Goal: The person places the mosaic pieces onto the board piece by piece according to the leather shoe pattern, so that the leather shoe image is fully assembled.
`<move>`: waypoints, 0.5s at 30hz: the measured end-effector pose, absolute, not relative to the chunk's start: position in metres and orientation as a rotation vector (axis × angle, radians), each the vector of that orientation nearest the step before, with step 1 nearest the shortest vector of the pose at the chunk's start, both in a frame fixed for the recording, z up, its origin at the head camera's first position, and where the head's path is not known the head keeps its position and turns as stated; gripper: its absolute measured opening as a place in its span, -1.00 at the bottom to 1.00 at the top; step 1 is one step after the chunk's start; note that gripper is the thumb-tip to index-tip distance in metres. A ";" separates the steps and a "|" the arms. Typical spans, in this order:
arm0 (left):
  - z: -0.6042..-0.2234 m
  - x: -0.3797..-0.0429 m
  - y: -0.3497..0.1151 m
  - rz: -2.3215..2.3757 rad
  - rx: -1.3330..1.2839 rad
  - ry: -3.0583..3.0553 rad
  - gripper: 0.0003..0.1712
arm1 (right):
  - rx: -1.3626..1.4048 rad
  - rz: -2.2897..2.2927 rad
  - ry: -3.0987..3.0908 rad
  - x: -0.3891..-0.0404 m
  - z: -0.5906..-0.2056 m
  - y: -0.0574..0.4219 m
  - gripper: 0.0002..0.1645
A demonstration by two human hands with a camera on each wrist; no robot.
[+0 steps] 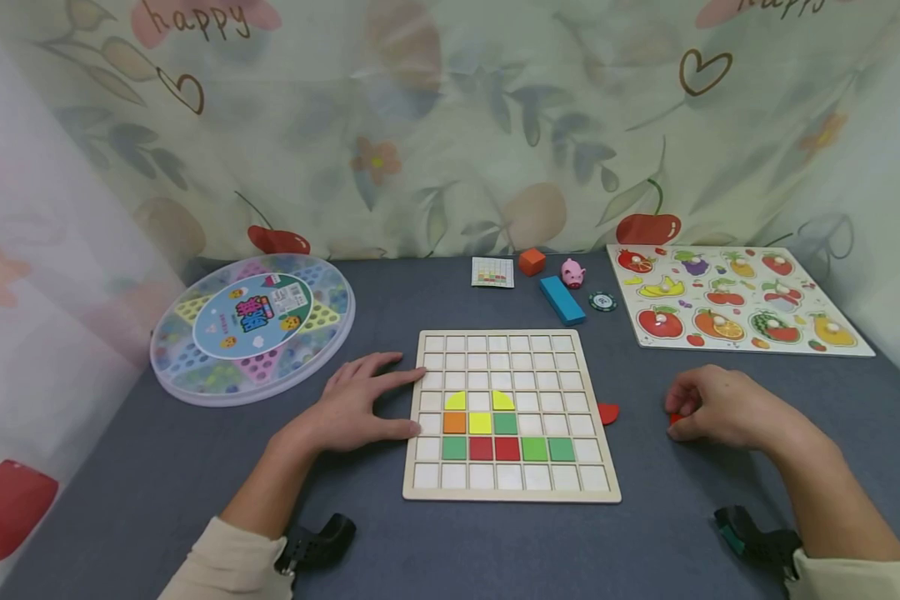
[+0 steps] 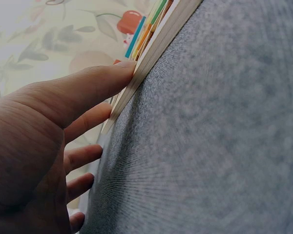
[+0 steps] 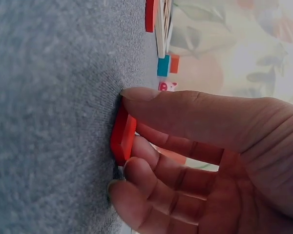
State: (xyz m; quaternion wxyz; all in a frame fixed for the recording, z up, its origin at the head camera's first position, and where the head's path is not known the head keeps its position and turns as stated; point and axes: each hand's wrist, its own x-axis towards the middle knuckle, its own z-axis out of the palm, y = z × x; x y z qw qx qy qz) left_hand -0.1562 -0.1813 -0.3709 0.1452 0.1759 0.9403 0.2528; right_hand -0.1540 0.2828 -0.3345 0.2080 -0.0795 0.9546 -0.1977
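A wooden grid board (image 1: 480, 497) lies flat on the dark table, with several coloured tiles in its cells: yellow quarter-rounds on top, then orange, yellow, green and red squares below. My left hand (image 1: 360, 402) touches the board's left edge with thumb and index finger, the fingers spread. Right of the board, my right hand (image 1: 727, 408) pinches a small red tile (image 3: 123, 134) at the table surface. Its full outline is partly covered by the fingers. Another red piece (image 1: 608, 413), rounded, lies against the board's right edge.
At the back left sits a round game case (image 1: 330, 371). Behind the board are a small pattern card (image 1: 492, 284), an orange cube (image 1: 532, 262), a pink pig (image 1: 572, 273), a blue block (image 1: 562, 301) and a chip (image 1: 602, 302). A fruit puzzle board (image 1: 750, 342) lies back right.
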 end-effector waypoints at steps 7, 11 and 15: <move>-0.371 -0.156 -0.181 0.735 0.514 2.711 -0.10 | -0.181 -0.572 2.641 -0.152 -0.333 0.281 -0.68; -0.371 -0.156 -0.181 0.736 0.515 2.710 -0.10 | -0.093 -0.582 2.618 -0.149 -0.331 0.279 -0.70; -0.370 -0.156 -0.181 0.737 0.511 2.708 -0.10 | -0.069 -0.590 2.618 -0.148 -0.330 0.277 -0.71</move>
